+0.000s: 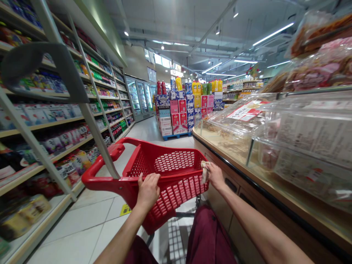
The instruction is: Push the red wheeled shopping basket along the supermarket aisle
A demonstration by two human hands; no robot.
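Just over from me, a red shopping cart stands crosswise in the aisle, its handle to the left. The person's left hand is closed over the near rim of the basket, left of its middle. The right hand pinches a pale, crumpled cloth at the basket's right end; the cloth lies right in that grip, its lower part hanging against the red plastic. A grey pole rises on the left by the cart's handle, topped by a dark loop I can't quite make out, so blurred is it.

To the right, just beside the right hand, runs a wood-fronted worktop loaded with clear plastic packs. Bottle-lined shelves fill the left, and far off, stacked cartons sit on a blue pallet.
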